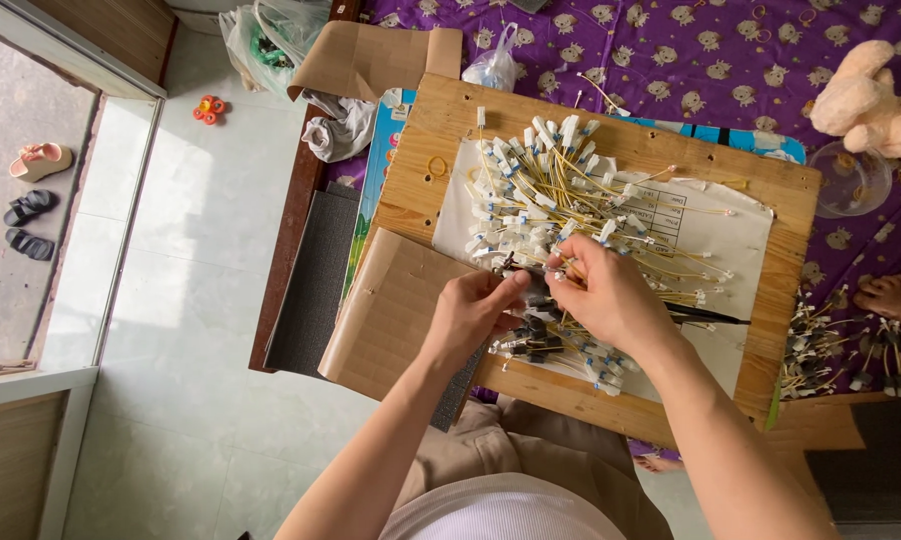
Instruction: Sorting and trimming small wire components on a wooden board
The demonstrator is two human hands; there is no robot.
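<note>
- The left hand (476,312), at the centre of the frame, has its fingers curled shut around a small bundle of dark connectors (533,335), gripping them at the lower edge of the wire pile.
- The right hand (611,295), just to its right, pinches a thin yellow wire (561,268) between thumb and fingertips; the two hands almost touch.
- A tangled heap of yellow wires with white plastic plugs (541,190) spreads over a white printed paper sheet (716,235).
- The sheet lies on a square plywood board (426,205), pale and grainy, with drilled holes.
- A flat piece of brown corrugated cardboard (386,310) overlaps the board's lower left corner.
- At the upper right, a fuzzy cream plush toy (866,100) sits on purple patterned fabric (671,60).
- At the right edge lies another bunch of dark-tipped wires (831,350).
</note>
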